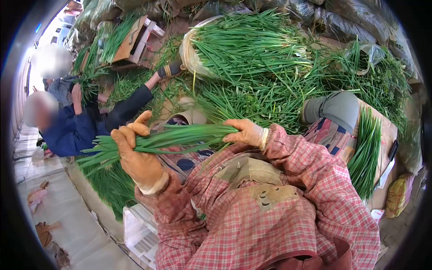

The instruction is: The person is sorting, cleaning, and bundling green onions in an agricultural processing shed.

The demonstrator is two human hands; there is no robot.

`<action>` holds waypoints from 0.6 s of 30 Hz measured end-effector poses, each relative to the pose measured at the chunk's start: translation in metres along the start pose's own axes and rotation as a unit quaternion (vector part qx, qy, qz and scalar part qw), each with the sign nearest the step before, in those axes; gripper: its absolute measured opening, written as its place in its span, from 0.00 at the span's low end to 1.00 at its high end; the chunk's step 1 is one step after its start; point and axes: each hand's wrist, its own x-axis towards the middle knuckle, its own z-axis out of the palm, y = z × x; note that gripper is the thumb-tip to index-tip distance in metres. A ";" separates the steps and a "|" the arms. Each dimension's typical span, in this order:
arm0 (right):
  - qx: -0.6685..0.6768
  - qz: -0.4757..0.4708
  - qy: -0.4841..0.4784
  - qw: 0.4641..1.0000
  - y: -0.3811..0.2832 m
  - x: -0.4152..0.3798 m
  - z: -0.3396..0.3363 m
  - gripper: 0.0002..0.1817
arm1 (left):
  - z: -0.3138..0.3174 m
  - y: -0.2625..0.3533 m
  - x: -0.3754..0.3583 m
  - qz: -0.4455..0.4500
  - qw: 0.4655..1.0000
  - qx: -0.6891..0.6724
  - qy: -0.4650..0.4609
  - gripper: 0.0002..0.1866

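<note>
A bunch of long green leafy stalks, resembling garlic chives (180, 137), stretches across in front of my chest. My gloved right hand (246, 134) is closed round its narrow end, thumb along the top. On the other side, my gloved left hand (137, 155) has its fingers bent round the leafy part, and loose leaf tips fan out past it. Part of the bunch is smeared by motion. Below and beyond my hands lies a thick layer of loose green leaves (252, 101). My left palm is partly hidden by the leaves.
A large heap of chives (252, 45) lies ahead on plastic. A smaller bunch (366, 148) rests on a board (387, 126) at right, beside a black-handled knife (393, 150). Two people sit at left, one in a blue jacket (67, 135). A white plastic crate (139, 234) stands lower left.
</note>
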 end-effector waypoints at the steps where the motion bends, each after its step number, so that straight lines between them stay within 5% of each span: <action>1: -0.032 0.040 -0.003 0.999 0.001 -0.004 -0.006 0.16 | -0.014 -0.004 0.004 -0.005 0.999 -0.046 0.028 0.21; 3: -0.040 0.055 0.018 0.998 0.015 -0.013 -0.016 0.14 | -0.034 -0.004 0.012 -0.010 0.991 -0.106 0.085 0.21; 6: -0.060 0.035 0.067 0.995 0.023 -0.018 -0.031 0.13 | -0.073 -0.020 0.013 -0.087 0.959 -0.267 0.028 0.21; 7: -0.058 0.068 0.113 0.990 0.025 -0.018 -0.036 0.13 | -0.072 -0.020 0.010 -0.097 0.954 -0.266 0.098 0.21; 10: -0.158 0.215 0.180 0.947 0.059 -0.028 -0.076 0.14 | -0.112 -0.030 0.002 -0.074 0.942 -0.311 0.097 0.21; 12: -0.454 0.281 0.064 0.843 0.070 -0.033 -0.095 0.14 | -0.109 -0.028 -0.006 -0.074 0.942 -0.269 0.188 0.21; 15: -0.539 0.362 -0.041 0.759 0.093 -0.022 -0.120 0.16 | -0.127 -0.034 -0.014 -0.056 0.928 -0.272 0.248 0.21; 18: -0.629 0.153 0.022 0.762 0.015 0.002 -0.066 0.24 | -0.134 -0.033 -0.022 -0.031 0.921 -0.247 0.299 0.21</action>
